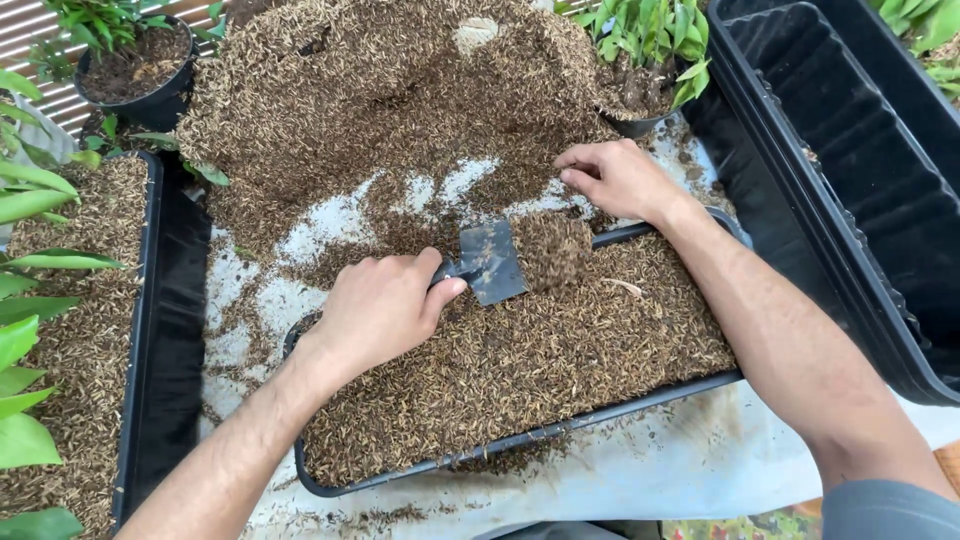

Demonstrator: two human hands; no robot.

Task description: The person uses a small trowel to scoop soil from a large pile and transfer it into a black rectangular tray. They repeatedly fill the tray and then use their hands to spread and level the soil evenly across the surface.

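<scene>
My left hand [380, 305] is closed around the handle of a small dark trowel [490, 262], whose blade hovers over a black rectangular planter [520, 437] filled with brown husk mix. My right hand [615, 178] rests palm down, fingers spread, on the loose husk at the foot of a large heap [380, 90], just beyond the planter's far rim. A clump of husk is falling beside the trowel blade.
A filled black planter [135, 330] with green leaves stands at the left. Empty stacked black planters [860, 190] lie at the right. Potted plants sit at the back left [135, 60] and back middle [650, 60]. A pale sheet [690, 460] covers the ground.
</scene>
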